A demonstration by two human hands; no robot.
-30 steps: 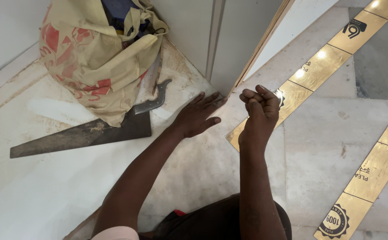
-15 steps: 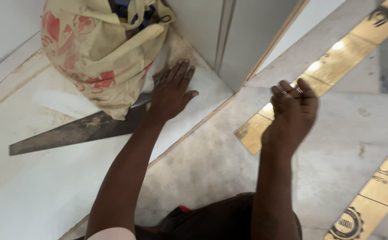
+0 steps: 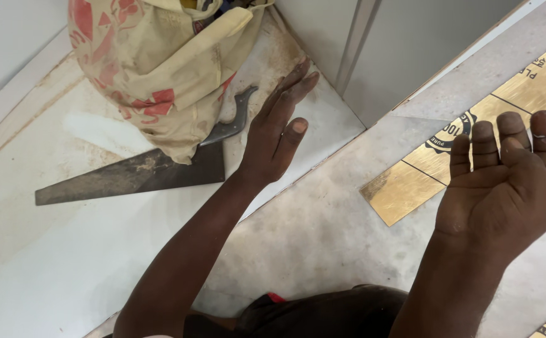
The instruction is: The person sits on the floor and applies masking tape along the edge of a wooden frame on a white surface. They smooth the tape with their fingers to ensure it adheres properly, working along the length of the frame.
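Note:
My left hand (image 3: pixel 277 128) hovers with fingers apart and nothing in it, just right of the metal handle of a hand saw (image 3: pixel 138 173). The saw lies flat on a white board (image 3: pixel 66 250), its dark blade pointing left and its handle end tucked under a cream sack with red print (image 3: pixel 160 69). Raised over the dusty floor at the right, my right hand (image 3: pixel 504 188) shows its palm, fingers loosely curled and slightly spread, holding nothing that I can see.
A grey cabinet corner (image 3: pixel 404 50) stands at the top middle. Gold strips with black print (image 3: pixel 473 144) lie across the grey floor on the right. Dark trousers (image 3: pixel 323 313) show at the bottom edge.
My left hand has moved from the floor by the cabinet corner up and left toward the saw handle. My right hand has unclenched from a fist, palm now showing.

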